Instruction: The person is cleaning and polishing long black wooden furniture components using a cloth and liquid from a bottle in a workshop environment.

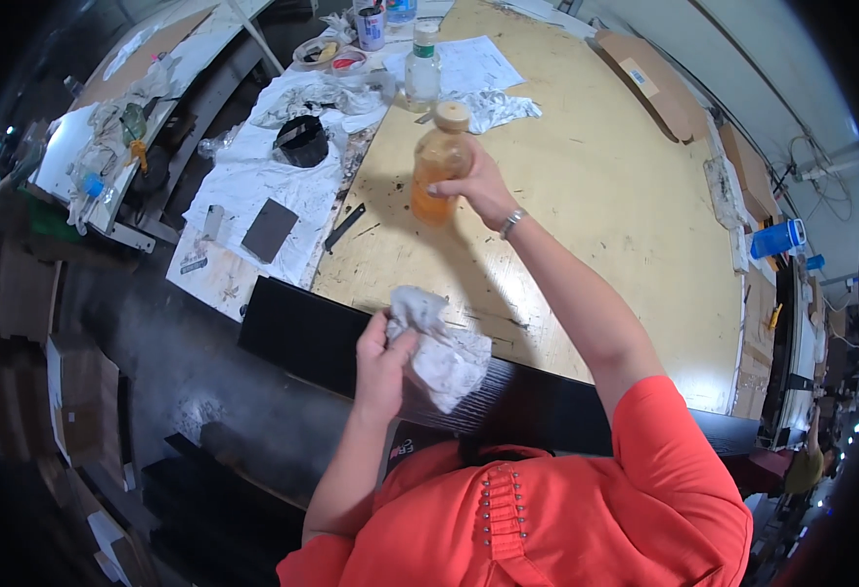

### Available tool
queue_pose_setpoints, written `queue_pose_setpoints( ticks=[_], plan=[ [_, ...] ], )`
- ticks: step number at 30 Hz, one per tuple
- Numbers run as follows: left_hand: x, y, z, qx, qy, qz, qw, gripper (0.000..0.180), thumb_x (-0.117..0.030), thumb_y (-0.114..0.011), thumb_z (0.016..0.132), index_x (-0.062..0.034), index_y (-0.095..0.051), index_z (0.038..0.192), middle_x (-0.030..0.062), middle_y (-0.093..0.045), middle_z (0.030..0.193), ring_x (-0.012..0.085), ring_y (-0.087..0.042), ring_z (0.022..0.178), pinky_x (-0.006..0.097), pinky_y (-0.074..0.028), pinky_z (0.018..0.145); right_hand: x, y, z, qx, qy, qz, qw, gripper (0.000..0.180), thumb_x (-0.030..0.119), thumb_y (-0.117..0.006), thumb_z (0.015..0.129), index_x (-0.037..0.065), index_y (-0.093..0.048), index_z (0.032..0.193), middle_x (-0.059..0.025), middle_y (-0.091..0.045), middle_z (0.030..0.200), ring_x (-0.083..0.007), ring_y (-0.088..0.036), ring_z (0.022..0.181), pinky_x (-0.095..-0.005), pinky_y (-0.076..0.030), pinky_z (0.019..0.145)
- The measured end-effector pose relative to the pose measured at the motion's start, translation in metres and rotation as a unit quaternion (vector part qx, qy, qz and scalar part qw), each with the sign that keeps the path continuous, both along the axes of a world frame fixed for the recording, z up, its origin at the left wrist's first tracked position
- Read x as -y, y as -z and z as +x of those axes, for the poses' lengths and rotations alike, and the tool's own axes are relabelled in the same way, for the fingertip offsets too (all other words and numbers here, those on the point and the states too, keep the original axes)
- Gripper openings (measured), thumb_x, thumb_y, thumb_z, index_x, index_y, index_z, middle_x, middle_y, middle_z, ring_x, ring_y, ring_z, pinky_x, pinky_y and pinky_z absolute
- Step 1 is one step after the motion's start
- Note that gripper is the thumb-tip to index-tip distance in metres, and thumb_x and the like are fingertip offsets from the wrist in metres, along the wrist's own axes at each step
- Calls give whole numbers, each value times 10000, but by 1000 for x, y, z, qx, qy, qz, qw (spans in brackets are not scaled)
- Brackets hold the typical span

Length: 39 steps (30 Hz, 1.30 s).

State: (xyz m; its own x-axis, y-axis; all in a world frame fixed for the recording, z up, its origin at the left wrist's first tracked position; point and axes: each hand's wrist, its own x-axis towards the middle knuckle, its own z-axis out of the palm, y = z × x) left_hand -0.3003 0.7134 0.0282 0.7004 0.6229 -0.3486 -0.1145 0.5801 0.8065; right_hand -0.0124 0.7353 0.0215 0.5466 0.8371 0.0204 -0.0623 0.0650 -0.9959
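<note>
Bottle of amber liquid (439, 161), capped, gripped around its middle by our right hand (478, 186) above the plywood table (625, 196); our left hand (382, 357) pinches a crumpled rag (444, 352) over the black panel (302, 333). We judge wetting the rag comes next, requiring the cap off.

1. Right hand (481, 188): fingers wrap the amber bottle (437, 162), hiding part of its far side.
2. Left hand (382, 364): palm hidden behind the crumpled rag (439, 347).
3. Dark board (312, 338): right stretch covered by rag, arm and orange shirt (547, 509).
4. Cups (369, 24) at the top edge: cut off, contents unclear.
5. Rim areas: dark, blurred.
</note>
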Motion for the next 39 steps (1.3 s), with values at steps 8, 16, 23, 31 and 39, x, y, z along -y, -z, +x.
queue_pose_setpoints(
  ticks=[8,16,23,31,39],
  plan=[
    [-7,19,34,62,-37,24,997,596,137,-429,883,14,-376,1464,160,-561,1313,217,-615,1145,345,-509,984,128,-63,-25,265,-35,-153,951,673,177,-817,574,71,-589,1198,-91,-660,1068,-227,-645,1016,-351,-505,919],
    [26,-4,60,96,1,-107,990,467,31,-433,989,36,-410,1456,174,-573,1344,239,-613,1187,360,-515,998,185,-78,-45,547,-44,-257,796,595,146,-762,566,128,-641,1148,-63,-644,1014,-294,-616,910,-400,-514,790],
    [42,14,67,85,13,-131,988,342,11,-425,1017,73,-538,1334,161,-646,1233,222,-662,1092,350,-544,958,207,-89,-43,609,-17,-327,722,512,105,-741,610,137,-656,1113,-64,-633,986,-280,-601,917,-400,-492,808],
    [44,10,73,96,27,-132,986,325,12,-464,1012,57,-556,1321,142,-654,1214,205,-667,1063,331,-552,928,202,-97,-50,640,-3,-284,714,435,102,-715,632,134,-658,1061,-69,-617,912,-285,-606,866,-410,-488,757],
    [26,28,70,106,10,-142,984,294,-8,-482,999,45,-578,1272,153,-663,1207,232,-677,1073,366,-557,941,186,-100,-53,612,-14,-277,741,398,96,-706,637,132,-650,1030,-76,-630,898,-304,-612,845,-423,-491,701]
  ],
)
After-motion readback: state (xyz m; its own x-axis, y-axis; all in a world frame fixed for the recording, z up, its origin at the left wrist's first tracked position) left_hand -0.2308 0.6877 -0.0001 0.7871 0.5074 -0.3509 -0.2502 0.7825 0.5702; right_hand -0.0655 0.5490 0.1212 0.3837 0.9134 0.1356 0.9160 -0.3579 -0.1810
